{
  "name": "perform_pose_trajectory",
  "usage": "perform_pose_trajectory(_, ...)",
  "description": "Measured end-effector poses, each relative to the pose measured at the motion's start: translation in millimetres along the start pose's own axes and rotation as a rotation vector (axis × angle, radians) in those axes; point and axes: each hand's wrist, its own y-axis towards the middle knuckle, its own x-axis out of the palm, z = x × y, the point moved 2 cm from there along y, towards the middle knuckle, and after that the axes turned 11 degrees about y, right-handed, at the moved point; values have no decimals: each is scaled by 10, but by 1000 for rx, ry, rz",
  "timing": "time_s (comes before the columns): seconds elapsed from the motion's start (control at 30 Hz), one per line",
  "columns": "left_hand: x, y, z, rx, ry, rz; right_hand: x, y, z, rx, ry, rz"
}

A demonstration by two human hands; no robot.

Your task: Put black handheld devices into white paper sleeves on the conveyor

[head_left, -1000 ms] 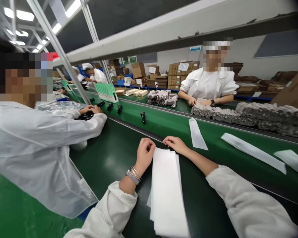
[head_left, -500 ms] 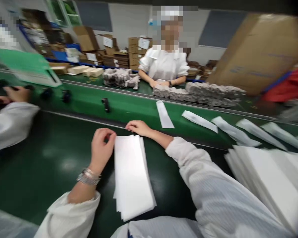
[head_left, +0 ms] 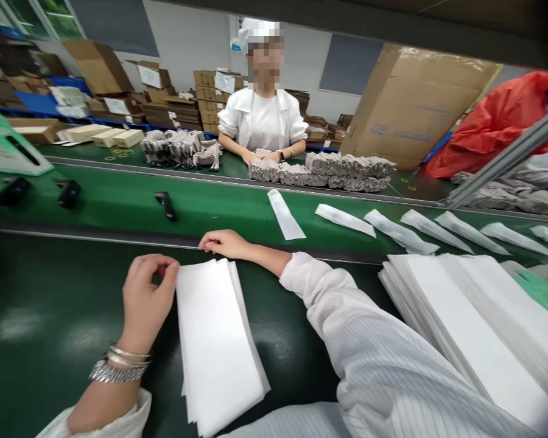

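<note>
A stack of white flat sheets (head_left: 214, 340) lies on the dark green bench in front of me. My left hand (head_left: 148, 298) is curled at the stack's upper left corner, its fingertips pinched together against the edge, with nothing visibly held. My right hand (head_left: 223, 244) rests flat on the metal bench rail just above the stack, holding nothing. A larger stack of white sheets (head_left: 475, 322) sits to the right, past my right sleeve (head_left: 374, 359). Several white strips (head_left: 397, 231) lie in a row on the green conveyor belt (head_left: 119, 207).
Across the belt, a co-worker's hands (head_left: 260, 157) rest on a row of grey folded bundles (head_left: 324, 173). More bundles (head_left: 180, 149) lie to the left. Cardboard boxes (head_left: 411, 106) and a red bag (head_left: 493, 128) stand behind. Black switches (head_left: 165, 205) line the belt's side.
The view has swung right, bringing the larger white stack and more strips into sight. Both my hands stay at the top of the near stack, and my left hand remains curled.
</note>
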Motion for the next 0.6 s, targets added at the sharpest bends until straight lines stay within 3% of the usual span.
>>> perform_pose_trajectory(0.17, -25, -28, 55, 12, -71, -35, 41, -44, 9, -4, 59, 24)
perform_pose_trajectory(0.43, 15, -121, 11, -139, 26, -221, 50, -126, 45, 36, 65, 4)
perform_pose_trajectory(0.6, 4, -137, 81, -31, -30, -267, -42, 280, 80, 103, -5, 59)
